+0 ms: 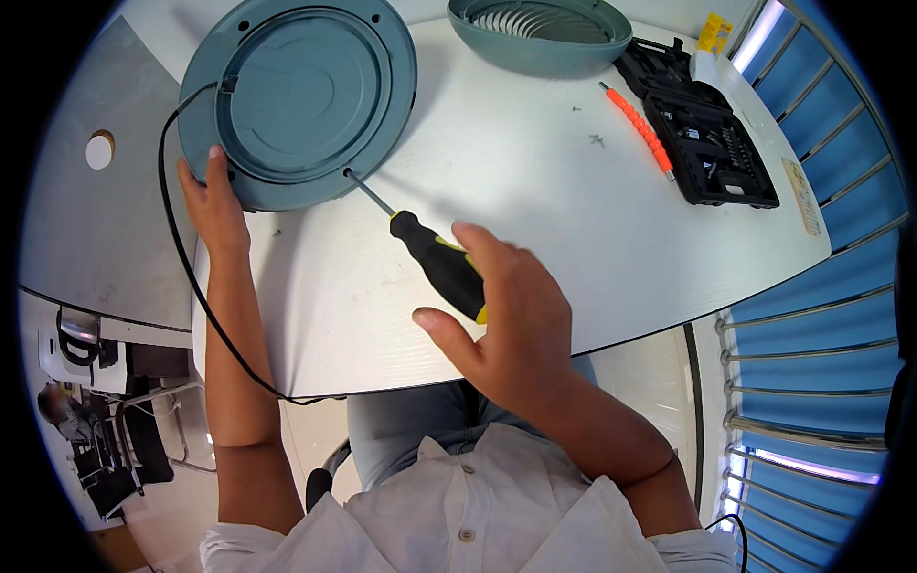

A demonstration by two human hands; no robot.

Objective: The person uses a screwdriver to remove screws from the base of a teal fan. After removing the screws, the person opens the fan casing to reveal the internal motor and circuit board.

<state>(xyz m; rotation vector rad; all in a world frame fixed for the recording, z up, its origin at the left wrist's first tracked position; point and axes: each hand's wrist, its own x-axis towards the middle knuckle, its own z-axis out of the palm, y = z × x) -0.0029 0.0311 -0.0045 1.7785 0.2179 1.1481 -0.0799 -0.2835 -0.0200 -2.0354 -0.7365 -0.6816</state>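
Observation:
A round grey-green base (291,196), perhaps of a fan, is tipped up at the table's far left, its recessed face toward me. My left hand (217,205) holds its lower left rim, thumb on the face. A black cord (181,244) leaves the base and hangs down past my left forearm. The black-and-yellow screwdriver (435,263) slants up to the left, its tip at a hole in the base's lower rim. Loosely, my right hand (516,320) holds the handle's end against the palm, with the thumb standing away from it.
A grey-green grille cover (544,48) rests at the back of the white table (430,353). To its right are an orange flexible shaft (638,129), an open black tool case (712,153) and several small screws (597,140). A metal railing (812,358) borders the right side.

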